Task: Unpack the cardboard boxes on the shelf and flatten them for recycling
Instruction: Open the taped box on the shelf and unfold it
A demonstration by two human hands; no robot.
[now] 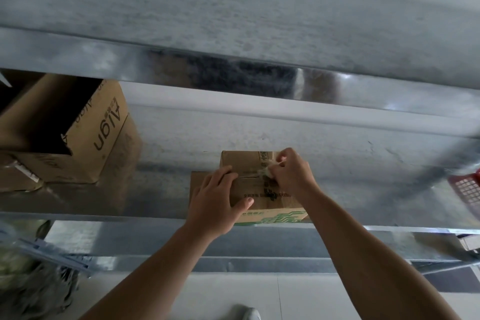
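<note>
On the metal shelf [363, 163], near its front edge, sits a small cardboard box [262, 189] with green printing on its near side. Its top flaps are closed, and both hands are on it. The left hand [220, 202] lies spread and flat on the near left part of the top, thumb stretched toward the middle, holding the box down. The right hand [291, 173] is bunched over the centre seam, its fingertips pinching a crumpled strip of tape [267, 167] lifted off the cardboard.

This looks like the opening step: the seal is being peeled so the flaps can come apart. Unpacking and flattening of this box are not yet done. The next move probably calls for a steady pull along the seam while the left hand braces, since a light box so near the edge could slide off or the tape could tear short.

What this box holds cannot be told; it is shut. At the far left of the shelf, well apart, a larger box [85, 122] printed "Align" lies on its side upon another carton [65, 169], its open mouth dark, contents unseen.
</note>
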